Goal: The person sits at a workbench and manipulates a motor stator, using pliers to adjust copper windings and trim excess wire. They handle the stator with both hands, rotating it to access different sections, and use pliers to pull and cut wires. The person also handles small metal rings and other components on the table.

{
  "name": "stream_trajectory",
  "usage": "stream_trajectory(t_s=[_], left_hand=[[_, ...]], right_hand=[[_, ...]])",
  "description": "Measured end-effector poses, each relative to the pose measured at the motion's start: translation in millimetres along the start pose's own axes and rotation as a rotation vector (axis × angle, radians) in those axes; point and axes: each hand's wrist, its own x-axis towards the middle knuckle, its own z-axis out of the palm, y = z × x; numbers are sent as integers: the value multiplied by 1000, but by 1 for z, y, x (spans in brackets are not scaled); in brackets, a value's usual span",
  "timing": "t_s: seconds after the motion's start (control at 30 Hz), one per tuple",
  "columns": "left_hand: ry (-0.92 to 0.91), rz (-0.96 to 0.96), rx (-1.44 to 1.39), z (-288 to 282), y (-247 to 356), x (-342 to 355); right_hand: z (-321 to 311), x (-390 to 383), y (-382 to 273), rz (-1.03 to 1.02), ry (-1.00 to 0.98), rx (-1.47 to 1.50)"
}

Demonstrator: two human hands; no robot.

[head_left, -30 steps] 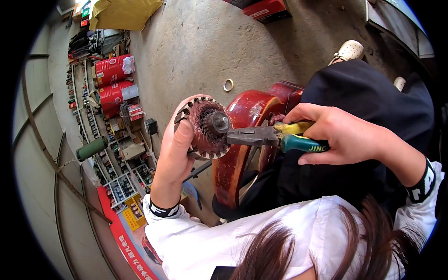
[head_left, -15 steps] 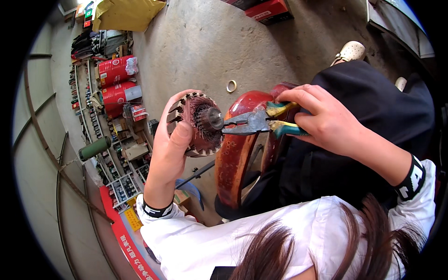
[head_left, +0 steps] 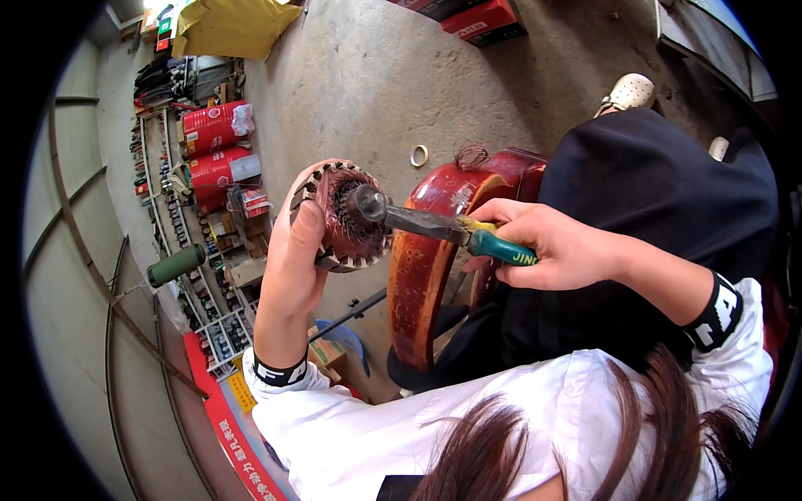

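Observation:
My left hand (head_left: pixel 292 242) is wrapped round a motor armature (head_left: pixel 357 242), its slotted steel rim and copper windings facing up and to the right. A bright round shaft end stands out of its middle. In my right hand (head_left: pixel 572 249) is a pair of pliers (head_left: pixel 430 225) with green and yellow handles, gripped with closed fingers. The pliers' jaws reach to the shaft end and the wires beside it; whether they bite on a wire cannot be made out. Below the pliers stands a worn red-brown wooden stool (head_left: pixel 413 284), with a loose tangle of copper wire (head_left: pixel 470 155) on its top.
A tape ring (head_left: pixel 419 155) lies on the concrete floor (head_left: pixel 359 92) beyond the stool. Red drums (head_left: pixel 213 129) and racks of small parts (head_left: pixel 171 225) line the left side. A red box (head_left: pixel 484 21) sits at the far edge, and my dark-clad legs (head_left: pixel 635 184) are at the right.
My right hand has moved down and turned the pliers, so their jaws now show edge-on. The armature has tilted slightly in my left hand. The wire tangle on the stool has come into sight.

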Motion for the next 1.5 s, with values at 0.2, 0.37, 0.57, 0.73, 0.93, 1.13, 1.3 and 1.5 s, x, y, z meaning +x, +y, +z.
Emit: stream_trajectory(t_s=[0.2,0.37,0.57,0.73,0.93,1.13,1.3,1.5], left_hand=[[21,109,103,-1,3,-4],[60,204,231,10,18,-12],[85,250,292,13,20,-13],[76,251,256,12,19,-12],[51,262,204,8,7,-7],[-12,130,68,8,7,-4],[-43,104,236,-2,5,9],[-105,-70,323,-5,15,28]], right_hand=[[-10,5,-5,-105,183,-465],[-19,6,-15,-134,240,-779],[-16,11,-16,-233,221,-794],[-11,3,-16,-177,181,-637],[-9,-5,-16,-49,10,-224],[-8,-5,-19,112,-152,191],[-3,-2,-16,163,-119,178],[-3,1,-10,150,-23,-4]])
